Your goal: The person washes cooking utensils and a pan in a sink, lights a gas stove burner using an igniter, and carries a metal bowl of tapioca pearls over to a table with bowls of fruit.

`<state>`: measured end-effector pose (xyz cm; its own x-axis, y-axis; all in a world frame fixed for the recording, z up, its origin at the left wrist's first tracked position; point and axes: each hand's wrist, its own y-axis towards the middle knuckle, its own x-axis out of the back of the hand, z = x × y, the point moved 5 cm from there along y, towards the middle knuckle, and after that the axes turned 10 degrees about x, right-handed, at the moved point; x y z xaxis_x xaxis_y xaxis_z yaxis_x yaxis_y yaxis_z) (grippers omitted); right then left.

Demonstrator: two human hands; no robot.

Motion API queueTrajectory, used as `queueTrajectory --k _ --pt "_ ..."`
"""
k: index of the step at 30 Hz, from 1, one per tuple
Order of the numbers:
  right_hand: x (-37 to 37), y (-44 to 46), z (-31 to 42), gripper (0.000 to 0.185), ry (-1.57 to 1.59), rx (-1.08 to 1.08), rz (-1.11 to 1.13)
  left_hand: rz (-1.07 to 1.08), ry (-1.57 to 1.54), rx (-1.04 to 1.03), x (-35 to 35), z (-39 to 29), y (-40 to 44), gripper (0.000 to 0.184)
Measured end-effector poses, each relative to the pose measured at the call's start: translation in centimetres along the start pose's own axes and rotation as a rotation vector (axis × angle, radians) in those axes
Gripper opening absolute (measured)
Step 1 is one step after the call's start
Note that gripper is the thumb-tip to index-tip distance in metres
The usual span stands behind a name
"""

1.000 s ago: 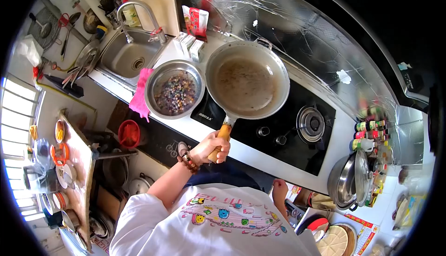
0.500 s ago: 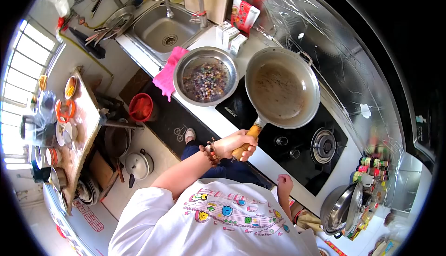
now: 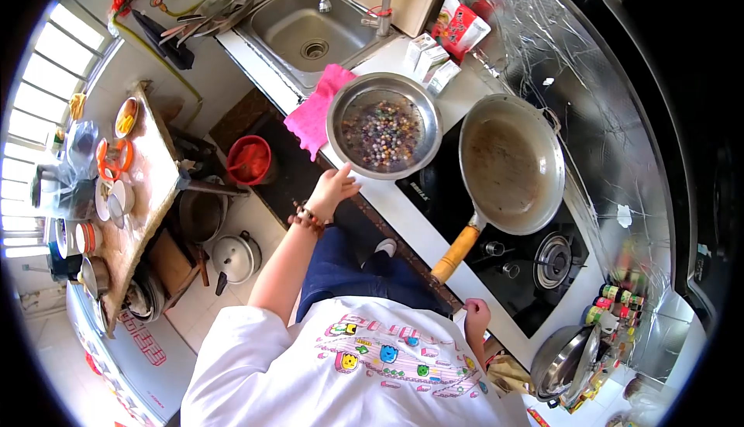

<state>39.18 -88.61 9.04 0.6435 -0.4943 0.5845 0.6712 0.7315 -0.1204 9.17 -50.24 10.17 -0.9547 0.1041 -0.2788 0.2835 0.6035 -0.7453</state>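
My left hand (image 3: 335, 187), with a beaded bracelet at the wrist, is empty with its fingers loosely apart. It is just below the near rim of a steel bowl (image 3: 335, 134) on the counter; whether it touches the rim I cannot tell. Many small multicoloured beads (image 3: 384, 134) lie in the bowl, seemingly under water. To the right, a wok (image 3: 511, 171) with a yellowish wooden handle (image 3: 456, 254) rests on the gas stove (image 3: 508, 291), its inside brownish. My right hand (image 3: 477, 316) is closed in a fist by the counter's front edge, with nothing visible in it.
A pink cloth (image 3: 320, 109) lies between the bowl and the sink (image 3: 267, 25). Small boxes (image 3: 428, 59) and a red-white packet (image 3: 460, 28) stand behind. A red bucket (image 3: 252, 160) and a lidded pot (image 3: 235, 259) are on the floor. A side table (image 3: 147, 194) holds dishes.
My left hand has let go of the wok handle and moved left to the bowl. The wok stays on the stove. My view and body have shifted a little.
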Motion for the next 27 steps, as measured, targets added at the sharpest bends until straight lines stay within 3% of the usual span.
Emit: queueTrajectory --k 5,9,12,15,19,22,27 --pt "-3.2 0.2 2.9 0.011 0.014 0.015 0.005 0.239 -0.159 0.091 -0.7 -1.6 4.2 0.029" --pt "-6.3 -0.7 2.1 0.011 0.012 -0.058 0.0 0.115 0.042 -0.146 0.3 -2.3 5.2 0.027" --pt "-8.1 -1.5 2.0 0.014 -0.19 -0.033 0.037 0.113 0.114 -0.103 1.6 -3.6 3.5 0.026" --pt "-10.1 -2.8 4.2 0.014 0.135 -0.164 -0.07 0.099 0.095 -0.165 2.2 -6.5 0.9 0.028" --pt "-13.4 -3.4 4.6 0.015 0.019 -0.17 0.034 0.15 0.133 -0.187 2.0 -11.5 -2.5 0.028" --pt "-15.3 -3.0 6.4 0.016 0.018 -0.185 0.035 0.143 0.143 -0.088 4.8 -13.7 -4.1 0.028" --pt "-18.5 -2.1 9.0 0.015 0.06 -0.15 0.051 0.116 0.236 -0.208 4.6 -16.1 -7.8 0.026"
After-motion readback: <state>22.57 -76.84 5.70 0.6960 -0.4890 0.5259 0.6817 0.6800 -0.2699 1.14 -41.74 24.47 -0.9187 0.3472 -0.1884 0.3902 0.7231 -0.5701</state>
